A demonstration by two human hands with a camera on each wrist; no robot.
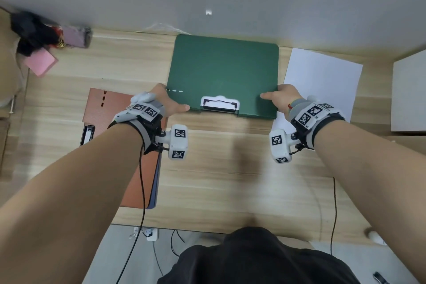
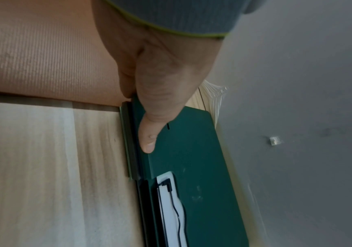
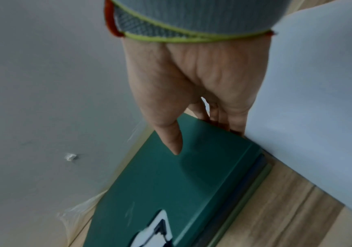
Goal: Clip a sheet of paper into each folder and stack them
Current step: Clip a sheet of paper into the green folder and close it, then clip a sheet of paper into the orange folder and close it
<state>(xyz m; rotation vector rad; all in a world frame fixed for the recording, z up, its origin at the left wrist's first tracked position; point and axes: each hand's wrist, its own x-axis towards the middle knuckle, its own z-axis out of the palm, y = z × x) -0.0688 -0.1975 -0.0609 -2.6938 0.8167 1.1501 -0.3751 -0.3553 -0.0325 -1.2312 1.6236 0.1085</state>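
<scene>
The green folder (image 1: 223,71) is a matte, dark green plastic board with rounded corners, closed and sitting mid-counter near the wall. Its near edge has a cutout showing a black wire clip on white (image 1: 220,104). No readable writing on it. The left hand (image 1: 166,102) grips the near-left corner, thumb on top, fingers tucked under the edge; the right hand (image 1: 284,99) pinches the near-right corner the same way. Just right lies a plain white sheet of paper (image 1: 327,80), partly under the folder's edge. To the left – an orange ribbed folder (image 1: 108,108) flat on the pale wood-grain counter (image 1: 219,180), stacked on another folder whose dark blue edge peeks out.
</scene>
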